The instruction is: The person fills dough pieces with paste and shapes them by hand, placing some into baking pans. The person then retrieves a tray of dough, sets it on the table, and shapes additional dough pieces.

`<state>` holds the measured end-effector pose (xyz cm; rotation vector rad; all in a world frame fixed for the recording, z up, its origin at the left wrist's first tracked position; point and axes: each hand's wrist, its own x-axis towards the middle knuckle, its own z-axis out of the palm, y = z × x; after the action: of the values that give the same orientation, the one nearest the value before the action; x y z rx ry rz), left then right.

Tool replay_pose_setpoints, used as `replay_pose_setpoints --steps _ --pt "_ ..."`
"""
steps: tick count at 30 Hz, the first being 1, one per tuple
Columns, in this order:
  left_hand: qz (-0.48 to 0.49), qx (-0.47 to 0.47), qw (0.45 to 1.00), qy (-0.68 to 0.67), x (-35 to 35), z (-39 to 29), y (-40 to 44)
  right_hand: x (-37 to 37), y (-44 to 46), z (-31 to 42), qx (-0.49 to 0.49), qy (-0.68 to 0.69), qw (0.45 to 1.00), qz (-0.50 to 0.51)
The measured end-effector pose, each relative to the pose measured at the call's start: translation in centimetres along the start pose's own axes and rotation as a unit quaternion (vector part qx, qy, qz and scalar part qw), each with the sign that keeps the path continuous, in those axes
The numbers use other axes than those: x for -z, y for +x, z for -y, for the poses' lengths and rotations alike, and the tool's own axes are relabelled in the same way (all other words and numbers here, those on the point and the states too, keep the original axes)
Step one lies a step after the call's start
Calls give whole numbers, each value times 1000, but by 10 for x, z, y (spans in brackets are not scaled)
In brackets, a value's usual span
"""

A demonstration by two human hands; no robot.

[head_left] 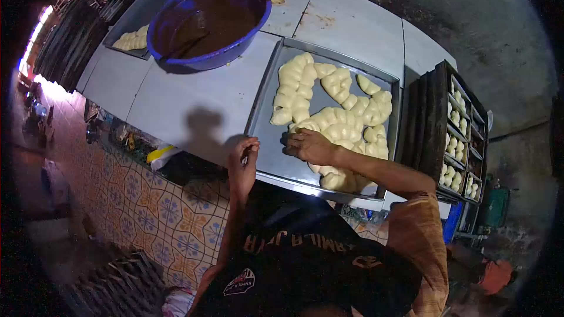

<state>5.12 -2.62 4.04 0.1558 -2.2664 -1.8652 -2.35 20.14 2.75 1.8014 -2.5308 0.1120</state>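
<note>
A large metal tray [288,161] on the white table carries clusters of pale, smooth dough pieces [338,124], some joined in rows. My right hand [311,145] reaches over the tray from the right, its fingers curled down on the near-left end of the middle dough cluster. The fingertips are partly hidden there. Just beside the tray's near-left corner is my left hand [242,158], fingers bent inward and closed. What they hold, if anything, cannot be made out.
A blue basin [252,38] with brown contents and a dark utensil stands at the back left. Behind it lies another tray [114,35] with dough. On the right, stacked dark trays or racks [437,135] hold more dough pieces. Patterned tiles [147,211] cover the floor.
</note>
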Motion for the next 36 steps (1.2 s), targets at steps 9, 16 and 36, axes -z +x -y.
replay_pose_setpoints --steps 9,16,36 --pt "92 38 981 -166 21 -8 51 131 67 20 -139 295 882 -340" --pt "154 -88 936 -303 7 -43 80 102 113 30 -363 413 699 -458" --pt "218 142 823 -504 31 -54 283 36 134 -13 -337 651 512 -449"
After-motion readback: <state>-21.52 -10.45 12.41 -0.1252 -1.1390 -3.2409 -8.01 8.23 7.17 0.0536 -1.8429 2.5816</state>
